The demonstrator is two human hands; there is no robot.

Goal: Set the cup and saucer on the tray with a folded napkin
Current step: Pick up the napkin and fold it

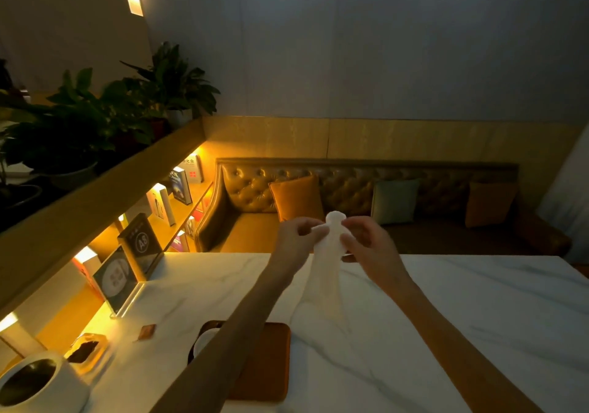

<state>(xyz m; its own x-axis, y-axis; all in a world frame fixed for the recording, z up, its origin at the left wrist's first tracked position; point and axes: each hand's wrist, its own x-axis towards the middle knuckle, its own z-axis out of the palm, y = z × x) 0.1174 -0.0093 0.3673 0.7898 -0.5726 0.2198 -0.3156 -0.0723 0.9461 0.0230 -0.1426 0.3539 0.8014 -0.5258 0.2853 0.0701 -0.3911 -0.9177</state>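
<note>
Far to the left of the left hand [294, 237], at the near corner of the desk [478, 317], stands a white round cup [35, 384] with a dark inside. Just beside it lies a small glass-like dish [86, 352] with something dark in it, and a small brown packet [146, 331] lies a little further along.

Below the left forearm lies the tray [271, 361], a flat brown rectangle with rounded corners and a matte surface. A dark round saucer [204, 339] with a white piece on it sits on the tray's left part, mostly hidden by the arm.

The left hand pinches the napkin [328, 263] at its upper left side with thumb and fingers. The napkin is white, thin and soft, gathered into a narrow strip. Its long axis is almost vertical: the rounded top end points up and away from the person, above both hands, and the lower end hangs down toward the desk and spreads wider.

The right hand [366, 240] grips the napkin's upper right side, its fingers curled around it. The desk has a smooth white marble-like surface with grey veins.
</note>
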